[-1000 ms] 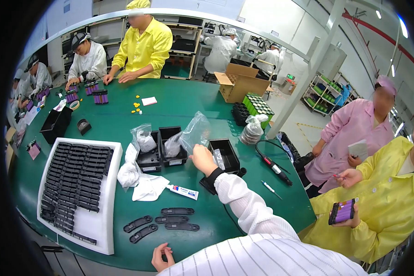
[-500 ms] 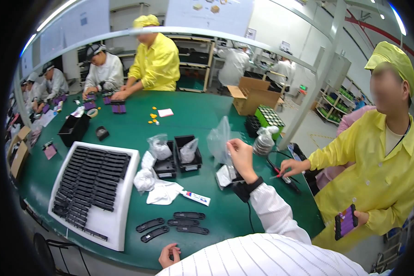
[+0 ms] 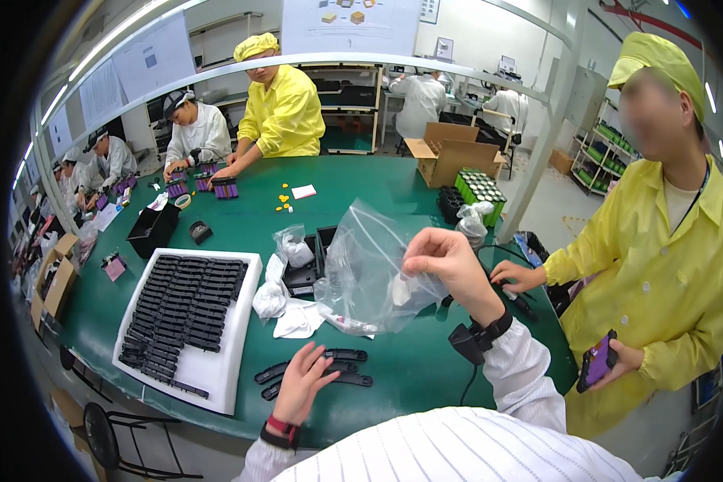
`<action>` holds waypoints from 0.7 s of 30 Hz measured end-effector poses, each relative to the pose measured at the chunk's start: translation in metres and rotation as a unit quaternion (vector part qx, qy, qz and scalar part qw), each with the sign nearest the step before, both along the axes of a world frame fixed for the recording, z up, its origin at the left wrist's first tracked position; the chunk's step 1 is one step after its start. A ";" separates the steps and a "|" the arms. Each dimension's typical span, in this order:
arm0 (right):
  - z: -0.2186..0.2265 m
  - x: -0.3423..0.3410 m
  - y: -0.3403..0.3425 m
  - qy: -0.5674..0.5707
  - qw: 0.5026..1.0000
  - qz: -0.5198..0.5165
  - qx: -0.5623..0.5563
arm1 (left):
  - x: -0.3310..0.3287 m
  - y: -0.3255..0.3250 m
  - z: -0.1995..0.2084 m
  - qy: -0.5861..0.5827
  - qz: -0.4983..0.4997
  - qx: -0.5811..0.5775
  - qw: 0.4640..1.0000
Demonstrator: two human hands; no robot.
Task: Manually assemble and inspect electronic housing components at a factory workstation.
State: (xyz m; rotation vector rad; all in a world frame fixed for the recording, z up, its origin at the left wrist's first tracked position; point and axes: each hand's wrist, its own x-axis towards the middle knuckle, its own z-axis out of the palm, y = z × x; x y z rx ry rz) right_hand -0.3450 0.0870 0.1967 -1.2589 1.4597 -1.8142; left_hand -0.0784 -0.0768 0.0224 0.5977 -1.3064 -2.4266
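My right hand (image 3: 455,267) pinches the top edge of a clear zip bag (image 3: 357,261), holding it up over the table. A small whitish piece (image 3: 399,291) shows near the bag's right side. My left hand (image 3: 299,392) is raised with its fingers apart and nothing in it. Beside and behind its fingers lie several curved black plastic strips (image 3: 352,379) on the green table (image 3: 410,386). Part of a white tube (image 3: 353,325) and some of the black bins (image 3: 300,277) sit behind the hanging bag.
Left of my hands, a white foam tray (image 3: 221,377) carries rows of black strips. A white cloth (image 3: 299,319) lies behind my left hand. At right, a co-worker in yellow (image 3: 643,273) reaches onto the table edge. A cardboard box (image 3: 450,165) and green cell pack (image 3: 480,191) stand beyond.
My right hand has brought the clear bag nearer, off the table. My left hand has risen from the table's near edge toward the black strips, its fingers spreading. The view has shifted slightly.
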 end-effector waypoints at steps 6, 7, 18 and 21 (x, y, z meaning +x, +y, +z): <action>-0.019 -0.032 0.022 -0.109 0.985 0.083 -0.104 | -0.059 -0.003 0.017 0.131 -0.168 0.104 0.972; -0.026 -0.041 0.026 -0.111 0.985 0.075 -0.111 | -0.064 -0.005 0.014 0.125 -0.178 0.099 0.971; -0.147 -0.134 0.029 0.016 0.971 -0.240 0.017 | -0.140 -0.050 0.014 0.041 -0.049 -0.110 0.992; -0.169 -0.137 0.022 0.058 0.945 -0.315 0.070 | -0.155 -0.053 0.004 0.021 -0.022 -0.140 0.990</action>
